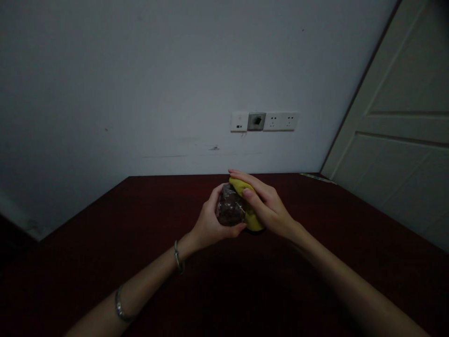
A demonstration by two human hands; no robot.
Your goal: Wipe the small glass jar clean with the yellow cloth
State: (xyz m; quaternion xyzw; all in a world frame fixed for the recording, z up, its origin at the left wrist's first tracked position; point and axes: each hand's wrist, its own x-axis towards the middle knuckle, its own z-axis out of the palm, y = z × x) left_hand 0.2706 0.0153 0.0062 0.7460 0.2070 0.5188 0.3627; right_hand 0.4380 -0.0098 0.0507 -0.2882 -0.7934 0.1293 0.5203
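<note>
Between my hands is a clear, shiny container (230,206), perhaps a glass or a jar, through which the dark red surface shows. My left hand (213,219) wraps round its left side, with the thumb along the near edge. A yellow cloth (253,220) lies against the container's right side. My right hand (267,202) presses the cloth there, fingers stretched over the far side and thumb on top. The container's far left side is hidden by my left fingers. Whether it touches the table I cannot tell.
A dark red table (168,201) stretches under my hands to a pale wall (157,84). Several sockets and switches (280,121) are set in the wall. A panelled white door (403,117) stands at the right. A thin printed strip (317,178) lies at the table's back right edge.
</note>
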